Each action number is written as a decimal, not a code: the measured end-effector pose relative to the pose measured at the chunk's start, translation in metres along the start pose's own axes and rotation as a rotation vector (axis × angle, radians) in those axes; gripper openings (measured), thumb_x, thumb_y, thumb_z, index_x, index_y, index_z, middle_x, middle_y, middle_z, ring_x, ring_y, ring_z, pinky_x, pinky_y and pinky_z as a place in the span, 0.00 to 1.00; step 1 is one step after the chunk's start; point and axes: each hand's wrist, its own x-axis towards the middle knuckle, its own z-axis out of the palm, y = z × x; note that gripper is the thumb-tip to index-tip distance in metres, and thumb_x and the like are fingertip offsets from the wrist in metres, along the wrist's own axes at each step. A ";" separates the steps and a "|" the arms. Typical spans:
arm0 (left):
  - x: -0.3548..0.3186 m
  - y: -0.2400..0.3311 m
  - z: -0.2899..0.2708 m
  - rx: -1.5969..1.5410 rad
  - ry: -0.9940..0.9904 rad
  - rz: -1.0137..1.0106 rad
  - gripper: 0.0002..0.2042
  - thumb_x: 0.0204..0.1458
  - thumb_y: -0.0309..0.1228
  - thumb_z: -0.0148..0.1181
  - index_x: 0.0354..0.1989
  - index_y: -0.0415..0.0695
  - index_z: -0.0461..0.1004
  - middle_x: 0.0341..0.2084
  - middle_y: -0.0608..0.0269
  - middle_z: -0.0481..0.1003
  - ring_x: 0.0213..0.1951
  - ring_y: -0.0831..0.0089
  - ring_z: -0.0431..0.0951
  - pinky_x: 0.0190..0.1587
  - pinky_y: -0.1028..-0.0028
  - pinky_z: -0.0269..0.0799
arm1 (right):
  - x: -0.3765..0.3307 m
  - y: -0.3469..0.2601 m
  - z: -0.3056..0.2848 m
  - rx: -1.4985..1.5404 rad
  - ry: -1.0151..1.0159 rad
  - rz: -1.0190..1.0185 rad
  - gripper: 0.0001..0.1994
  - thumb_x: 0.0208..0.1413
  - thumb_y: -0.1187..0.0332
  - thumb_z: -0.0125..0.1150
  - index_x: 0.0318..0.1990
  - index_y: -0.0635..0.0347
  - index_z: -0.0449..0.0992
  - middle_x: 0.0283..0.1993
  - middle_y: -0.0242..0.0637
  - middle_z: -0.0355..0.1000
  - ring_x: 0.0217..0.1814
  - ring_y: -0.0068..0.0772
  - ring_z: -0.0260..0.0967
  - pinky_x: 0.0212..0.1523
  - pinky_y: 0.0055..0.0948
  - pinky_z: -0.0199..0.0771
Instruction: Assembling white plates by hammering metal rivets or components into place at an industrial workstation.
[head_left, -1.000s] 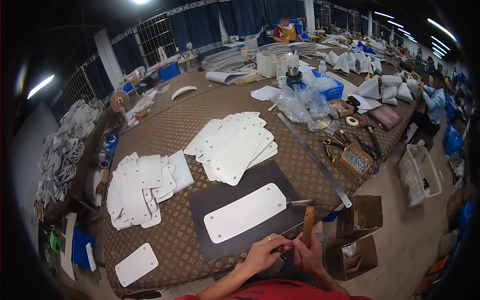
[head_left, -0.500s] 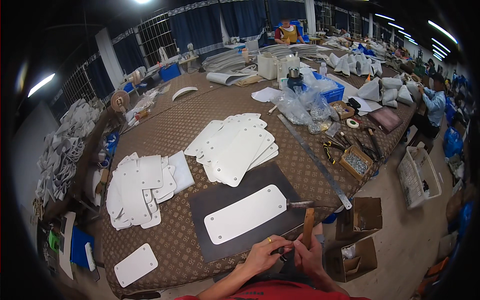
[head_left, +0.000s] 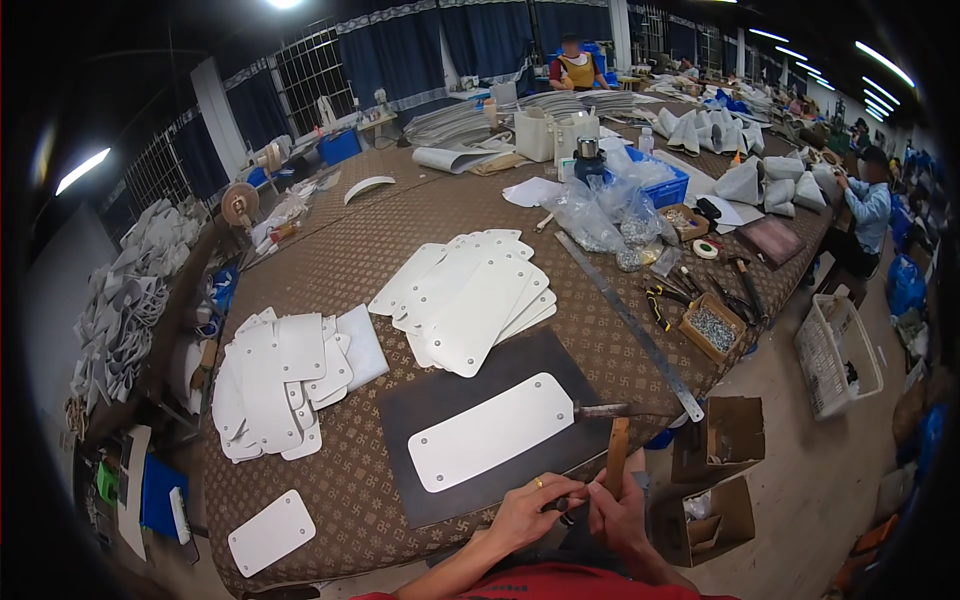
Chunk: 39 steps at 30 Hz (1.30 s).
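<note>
My right hand (head_left: pixel 618 512) is closed round the wooden handle of a hammer (head_left: pixel 618 448), which stands upright with its metal head over the edge of a dark mat (head_left: pixel 395 425). Close beside it, my left hand (head_left: pixel 528 510) pinches a short dark metal rod (head_left: pixel 556 504); its lower end is hard to make out. On the mat lies a white panel (head_left: pixel 492 432) with rounded corners and small metal studs at its ends. Beyond the mat is a fanned stack of similar long panels (head_left: pixel 475 300). Shorter panels (head_left: pixel 275 375) are piled to the left, and a single one (head_left: pixel 272 533) lies near the front edge.
A steel ruler (head_left: pixel 630 325) runs along the right. Past it are a box of small metal parts (head_left: pixel 712 328), pliers (head_left: pixel 657 305), another hammer (head_left: pixel 748 285) and plastic bags (head_left: pixel 590 215). Cardboard boxes (head_left: pixel 735 520) stand below the table's right edge. Co-workers (head_left: pixel 866 205) sit farther off.
Both hands keep nearly the same place and hold. The view has shifted very slightly; the panels and tools lie as before.
</note>
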 end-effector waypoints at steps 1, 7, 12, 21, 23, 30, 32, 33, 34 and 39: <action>-0.001 -0.004 0.000 0.008 -0.009 0.024 0.15 0.51 0.21 0.71 0.48 0.43 0.81 0.40 0.59 0.82 0.43 0.63 0.84 0.44 0.70 0.80 | 0.000 0.001 0.000 0.002 -0.001 -0.005 0.04 0.68 0.74 0.55 0.41 0.61 0.67 0.16 0.27 0.63 0.11 0.18 0.57 0.13 0.21 0.56; -0.005 -0.015 0.001 0.018 -0.032 0.086 0.16 0.51 0.21 0.71 0.49 0.43 0.81 0.40 0.58 0.82 0.42 0.64 0.84 0.44 0.70 0.80 | 0.001 0.006 -0.002 0.011 -0.011 -0.028 0.04 0.68 0.74 0.56 0.41 0.61 0.67 0.16 0.28 0.63 0.11 0.18 0.58 0.13 0.21 0.56; -0.006 -0.014 0.001 0.018 -0.006 0.070 0.14 0.51 0.20 0.71 0.47 0.43 0.81 0.41 0.58 0.82 0.42 0.64 0.84 0.44 0.70 0.80 | -0.001 0.000 0.000 -0.002 -0.020 0.004 0.04 0.68 0.75 0.56 0.41 0.61 0.67 0.16 0.28 0.63 0.11 0.18 0.58 0.13 0.21 0.57; -0.006 -0.012 0.002 0.018 0.009 0.081 0.11 0.52 0.21 0.71 0.44 0.42 0.81 0.39 0.58 0.82 0.41 0.64 0.84 0.43 0.70 0.80 | 0.000 0.003 -0.003 -0.015 -0.030 -0.007 0.04 0.68 0.75 0.55 0.40 0.61 0.67 0.15 0.28 0.63 0.11 0.19 0.58 0.13 0.21 0.57; -0.006 -0.015 0.002 0.019 0.005 0.083 0.12 0.52 0.21 0.71 0.45 0.42 0.81 0.39 0.58 0.82 0.41 0.64 0.84 0.43 0.70 0.80 | 0.000 0.003 -0.003 -0.020 -0.034 -0.008 0.04 0.68 0.75 0.55 0.40 0.61 0.67 0.15 0.28 0.62 0.11 0.19 0.57 0.13 0.21 0.56; -0.004 -0.007 0.002 0.008 0.008 0.071 0.11 0.52 0.21 0.71 0.45 0.42 0.81 0.40 0.58 0.82 0.40 0.64 0.84 0.43 0.70 0.80 | 0.000 0.001 -0.001 0.021 -0.015 -0.008 0.04 0.68 0.75 0.54 0.39 0.62 0.67 0.15 0.28 0.63 0.10 0.19 0.57 0.12 0.22 0.56; -0.003 -0.007 0.002 0.002 0.008 0.076 0.11 0.52 0.21 0.71 0.45 0.42 0.81 0.40 0.58 0.82 0.40 0.64 0.84 0.43 0.70 0.80 | 0.000 0.000 -0.001 0.020 -0.017 -0.012 0.03 0.68 0.75 0.54 0.39 0.62 0.67 0.15 0.28 0.63 0.10 0.19 0.57 0.12 0.22 0.56; -0.003 -0.009 0.003 0.007 0.004 0.085 0.11 0.52 0.21 0.71 0.45 0.42 0.81 0.40 0.58 0.82 0.40 0.64 0.84 0.43 0.70 0.80 | 0.000 0.000 -0.001 0.019 -0.020 -0.015 0.03 0.68 0.75 0.54 0.39 0.62 0.67 0.15 0.28 0.63 0.10 0.19 0.57 0.12 0.22 0.56; -0.003 -0.011 0.003 0.012 0.000 0.094 0.11 0.53 0.21 0.71 0.45 0.42 0.81 0.40 0.58 0.82 0.40 0.64 0.84 0.43 0.70 0.80 | 0.000 0.000 -0.002 0.018 -0.022 -0.018 0.03 0.68 0.75 0.54 0.40 0.62 0.67 0.15 0.28 0.63 0.10 0.19 0.57 0.12 0.22 0.56; -0.004 -0.009 0.004 -0.001 -0.010 0.050 0.12 0.53 0.21 0.70 0.46 0.42 0.81 0.40 0.58 0.82 0.40 0.64 0.84 0.42 0.70 0.80 | 0.001 0.004 -0.004 0.005 -0.026 -0.027 0.03 0.68 0.75 0.55 0.40 0.62 0.67 0.15 0.28 0.63 0.10 0.19 0.57 0.12 0.22 0.56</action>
